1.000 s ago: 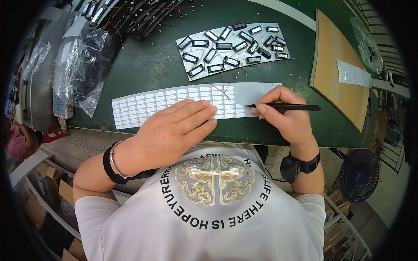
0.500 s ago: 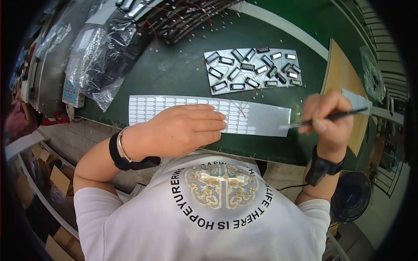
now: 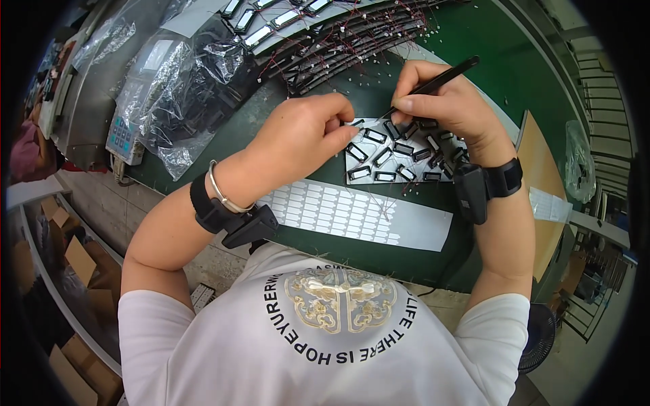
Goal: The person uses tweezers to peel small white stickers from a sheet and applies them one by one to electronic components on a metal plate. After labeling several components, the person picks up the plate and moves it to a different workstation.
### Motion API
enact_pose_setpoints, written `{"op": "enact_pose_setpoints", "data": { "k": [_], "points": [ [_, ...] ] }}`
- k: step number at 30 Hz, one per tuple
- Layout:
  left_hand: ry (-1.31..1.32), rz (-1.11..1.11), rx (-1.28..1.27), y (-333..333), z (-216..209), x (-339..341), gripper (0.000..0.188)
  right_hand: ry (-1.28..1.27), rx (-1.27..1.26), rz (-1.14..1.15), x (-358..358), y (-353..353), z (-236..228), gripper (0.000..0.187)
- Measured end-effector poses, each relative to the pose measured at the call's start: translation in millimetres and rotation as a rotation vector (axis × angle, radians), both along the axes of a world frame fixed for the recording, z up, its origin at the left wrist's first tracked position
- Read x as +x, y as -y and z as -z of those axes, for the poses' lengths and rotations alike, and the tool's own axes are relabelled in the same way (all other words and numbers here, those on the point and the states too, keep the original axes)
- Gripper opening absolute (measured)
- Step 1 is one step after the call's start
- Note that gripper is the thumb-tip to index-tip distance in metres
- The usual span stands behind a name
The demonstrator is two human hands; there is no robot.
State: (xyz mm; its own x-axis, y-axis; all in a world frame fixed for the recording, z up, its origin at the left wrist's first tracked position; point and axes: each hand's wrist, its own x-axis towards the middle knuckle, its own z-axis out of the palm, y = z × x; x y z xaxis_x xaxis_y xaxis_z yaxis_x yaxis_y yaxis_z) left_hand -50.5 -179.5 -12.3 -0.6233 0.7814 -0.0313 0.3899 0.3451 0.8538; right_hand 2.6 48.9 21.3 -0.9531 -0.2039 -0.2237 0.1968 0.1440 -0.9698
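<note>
My right hand (image 3: 443,101), closed in a pen-like grip, holds slim black tweezers (image 3: 443,76) over the back edge of a pale sheet (image 3: 362,173). Small black-framed rectangular modules (image 3: 382,158) lie scattered on that sheet. My left hand (image 3: 305,132) reaches to the sheet's left corner, thumb and forefinger pinched around the end of one small black module (image 3: 357,123); its far side is partly hidden. The tweezers' tip points down between the two hands. Nearer me lies a label sheet (image 3: 423,229) with rows of small white labels; its right part is bare.
Bundled black strips with thin red wires (image 3: 338,54) lie at the back, beside more modules (image 3: 284,19) on a pale sheet. Clear plastic bags (image 3: 179,101) and a blue-keyed keypad (image 3: 123,139) are on the left. A brown board (image 3: 538,176) stands right, cardboard boxes (image 3: 80,260) lower left.
My left hand has lifted off the label sheet and moved up to the modules. My right hand has swung left and away from me with the tweezers, from the label sheet's right end.
</note>
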Motion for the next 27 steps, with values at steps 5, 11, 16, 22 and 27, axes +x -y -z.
{"op": "enact_pose_setpoints", "data": {
  "k": [5, 11, 16, 22, 27],
  "points": [
    [-0.117, 0.044, -0.024, -1.3, -1.8, 3.1, 0.014, 0.066, -0.001, -0.067, -5.8, -0.1, 3.9, 0.013],
    [-0.148, 0.057, -0.039, -1.1, -4.4, 9.6, 0.015, 0.088, -0.040, -0.105, -3.0, 3.6, 9.1, 0.013],
    [-0.071, 0.057, -0.041, 0.4, -9.1, 9.8, 0.015, 0.122, -0.031, -0.092, -2.7, 3.4, 10.8, 0.013],
    [-0.141, 0.121, 0.007, 7.5, -8.3, 10.7, 0.015, 0.126, -0.034, -0.061, -0.4, 3.8, 10.5, 0.013],
    [-0.167, 0.163, 0.045, 9.5, -4.9, 10.2, 0.014, 0.127, -0.037, -0.060, -0.8, 2.6, 12.6, 0.012]
  ]
}}
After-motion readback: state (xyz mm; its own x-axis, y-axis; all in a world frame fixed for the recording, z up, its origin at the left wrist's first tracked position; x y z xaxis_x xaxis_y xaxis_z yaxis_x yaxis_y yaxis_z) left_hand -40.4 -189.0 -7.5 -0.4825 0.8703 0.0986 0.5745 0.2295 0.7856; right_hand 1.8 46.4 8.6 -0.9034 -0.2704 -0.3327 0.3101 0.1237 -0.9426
